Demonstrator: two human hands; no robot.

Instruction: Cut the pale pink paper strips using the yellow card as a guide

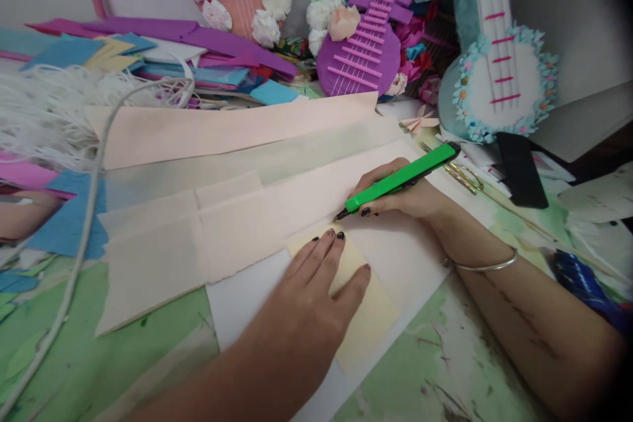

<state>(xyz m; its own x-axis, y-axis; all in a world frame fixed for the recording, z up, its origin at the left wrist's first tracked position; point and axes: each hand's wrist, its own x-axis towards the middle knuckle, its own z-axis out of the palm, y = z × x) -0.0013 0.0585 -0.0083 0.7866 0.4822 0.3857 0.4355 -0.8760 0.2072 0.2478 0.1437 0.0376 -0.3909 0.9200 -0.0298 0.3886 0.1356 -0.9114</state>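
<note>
A green utility knife [403, 178] slants across my right hand [395, 194], which is shut on it. Its dark tip points down at the pale sheet, by the upper edge of a small pale-yellow piece of paper [370, 316]. My left hand [316, 306] lies open on that yellow piece, fingers stretched out and pressing flat, the fingertips just short of the blade. Under the yellow piece is a white sheet [237, 303]. A long peach-cream paper strip [237, 231] with creases and a ragged lower edge runs off to the left.
Another peach strip [237, 128] lies behind. A white cable [91, 211] curves down the left, by white shredded strands [44, 105] and coloured paper scraps. Decorated purple [363, 56] and light-blue [499, 79] paper instruments stand at the back. Gold-handled scissors [462, 175] and a black phone-like slab [521, 168] lie right.
</note>
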